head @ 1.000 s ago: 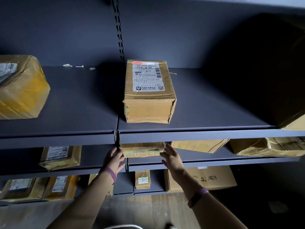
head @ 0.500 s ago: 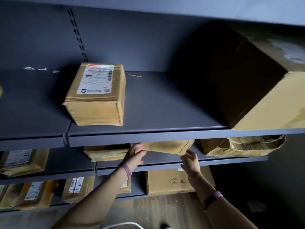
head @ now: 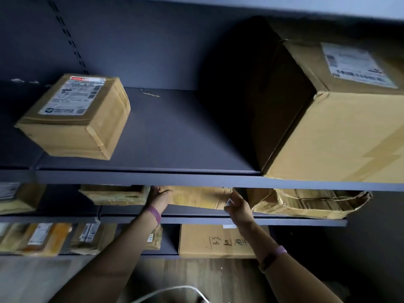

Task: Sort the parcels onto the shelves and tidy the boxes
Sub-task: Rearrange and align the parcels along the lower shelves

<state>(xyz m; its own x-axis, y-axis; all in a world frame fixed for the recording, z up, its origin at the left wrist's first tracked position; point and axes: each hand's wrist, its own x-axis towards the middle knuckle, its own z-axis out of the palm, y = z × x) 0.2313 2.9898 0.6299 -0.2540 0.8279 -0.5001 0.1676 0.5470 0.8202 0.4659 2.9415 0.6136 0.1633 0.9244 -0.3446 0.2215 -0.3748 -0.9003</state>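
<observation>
A flat brown parcel [head: 197,196] lies on the second shelf [head: 192,219], its top partly hidden by the upper shelf edge. My left hand [head: 159,196] grips its left end, fingers reaching in under the upper shelf. My right hand [head: 237,206] holds its right end near a small white label. On the upper shelf [head: 175,136] stand a small taped parcel with a label [head: 74,119] at the left and a big carton [head: 336,119] at the right.
On the second shelf a low parcel [head: 115,194] lies left of my hands and a crushed carton [head: 306,203] lies right of them. Below are a box with handwriting [head: 214,241] and several small labelled parcels [head: 43,237]. Wooden floor [head: 185,272] shows beneath.
The view has swung to the right and nearer. Both hands left the low parcel, moved right to the flat parcel and now hold it at both ends.
</observation>
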